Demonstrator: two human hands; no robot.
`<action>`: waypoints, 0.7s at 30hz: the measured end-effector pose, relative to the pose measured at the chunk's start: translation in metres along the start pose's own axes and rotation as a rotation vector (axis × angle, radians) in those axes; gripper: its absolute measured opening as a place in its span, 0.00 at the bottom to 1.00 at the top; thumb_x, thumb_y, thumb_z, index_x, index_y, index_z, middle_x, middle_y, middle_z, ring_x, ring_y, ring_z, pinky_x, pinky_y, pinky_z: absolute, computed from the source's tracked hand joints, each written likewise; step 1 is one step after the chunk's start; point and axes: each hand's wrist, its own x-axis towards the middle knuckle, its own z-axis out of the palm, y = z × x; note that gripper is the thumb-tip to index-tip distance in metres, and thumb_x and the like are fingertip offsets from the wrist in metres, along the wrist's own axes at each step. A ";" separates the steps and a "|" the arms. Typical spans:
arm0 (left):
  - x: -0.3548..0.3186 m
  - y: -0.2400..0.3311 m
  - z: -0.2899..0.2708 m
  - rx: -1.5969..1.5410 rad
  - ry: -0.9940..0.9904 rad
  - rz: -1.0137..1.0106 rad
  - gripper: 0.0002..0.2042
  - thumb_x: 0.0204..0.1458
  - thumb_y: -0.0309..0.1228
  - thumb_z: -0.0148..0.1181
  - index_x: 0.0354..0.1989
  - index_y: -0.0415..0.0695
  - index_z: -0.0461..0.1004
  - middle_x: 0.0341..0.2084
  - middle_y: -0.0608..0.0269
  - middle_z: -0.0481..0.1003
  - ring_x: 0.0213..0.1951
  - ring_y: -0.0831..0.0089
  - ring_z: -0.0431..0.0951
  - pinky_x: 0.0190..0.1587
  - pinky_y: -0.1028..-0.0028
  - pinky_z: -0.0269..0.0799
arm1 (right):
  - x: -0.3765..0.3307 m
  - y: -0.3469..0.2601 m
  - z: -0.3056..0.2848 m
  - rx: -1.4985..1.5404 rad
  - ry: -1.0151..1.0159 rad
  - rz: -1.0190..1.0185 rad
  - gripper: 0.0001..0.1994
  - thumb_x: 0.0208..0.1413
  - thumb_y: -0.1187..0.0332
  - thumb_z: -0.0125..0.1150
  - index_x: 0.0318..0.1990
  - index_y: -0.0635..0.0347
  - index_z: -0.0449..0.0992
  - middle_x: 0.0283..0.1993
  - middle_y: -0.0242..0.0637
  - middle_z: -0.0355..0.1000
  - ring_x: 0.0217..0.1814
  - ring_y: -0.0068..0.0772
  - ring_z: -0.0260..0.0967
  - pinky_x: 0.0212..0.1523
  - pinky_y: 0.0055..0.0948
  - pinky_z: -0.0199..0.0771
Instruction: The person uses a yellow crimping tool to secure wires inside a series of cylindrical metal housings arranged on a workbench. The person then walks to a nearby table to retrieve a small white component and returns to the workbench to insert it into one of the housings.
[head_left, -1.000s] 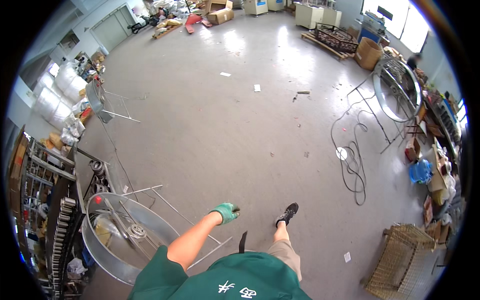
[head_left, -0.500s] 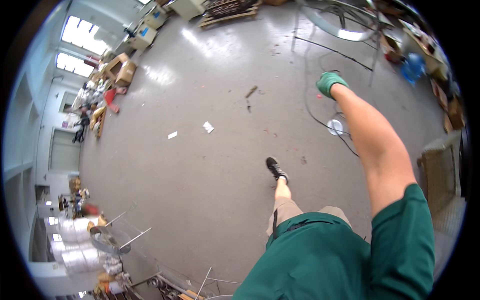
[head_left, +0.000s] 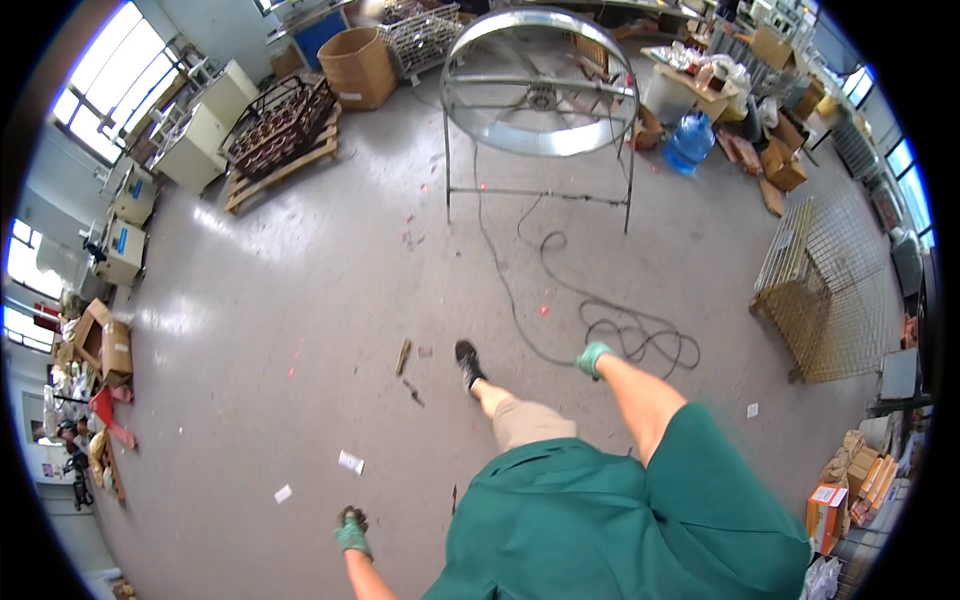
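My right hand [head_left: 592,360], in a green glove, hangs ahead of my body above the floor. Its back faces up and hides most of the fingers. Behind it, a dark cable [head_left: 510,290] runs across the floor and lies in loose loops. My left hand [head_left: 352,530], gloved in green with dark fingertips, is low at the left, its fingers loosely bent and a little apart. No object shows in it. A white scrap [head_left: 351,462] lies on the floor beyond it. Straight ahead stands a large round metal fan [head_left: 540,140] on a thin-legged frame.
A wire mesh cage [head_left: 830,290] stands at the right, with boxes [head_left: 828,515] nearer. A blue water jug [head_left: 688,143] sits beside the fan. At the back left are a loaded pallet [head_left: 275,180] and a round brown bin [head_left: 357,68]. A stick [head_left: 403,356] lies near my shoe.
My view has swung to the right, bringing the fan and cage further into the picture. My right hand is lower in the picture, and my left hand has come into view.
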 end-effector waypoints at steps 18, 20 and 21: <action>0.503 0.340 0.234 0.405 -0.453 -0.427 0.12 0.62 0.32 0.56 0.49 0.42 0.80 0.30 0.60 0.82 0.29 0.67 0.81 0.31 0.67 0.76 | 0.254 -0.071 -0.472 1.071 0.565 0.279 0.20 0.62 0.57 0.59 0.51 0.64 0.81 0.43 0.44 0.83 0.38 0.38 0.81 0.47 0.38 0.78; 0.510 0.536 0.353 0.781 -0.402 -0.101 0.12 0.60 0.31 0.57 0.46 0.40 0.82 0.26 0.61 0.80 0.26 0.69 0.78 0.31 0.68 0.75 | 0.275 -0.066 -0.513 1.137 0.617 0.357 0.19 0.63 0.58 0.58 0.52 0.64 0.81 0.44 0.43 0.83 0.39 0.35 0.81 0.47 0.37 0.79; 0.566 0.568 0.373 0.683 -0.418 -0.017 0.12 0.60 0.31 0.56 0.46 0.40 0.82 0.26 0.61 0.80 0.27 0.70 0.78 0.31 0.68 0.75 | 0.275 -0.063 -0.548 1.162 0.643 0.348 0.19 0.64 0.58 0.58 0.52 0.64 0.81 0.44 0.43 0.83 0.39 0.33 0.82 0.46 0.36 0.79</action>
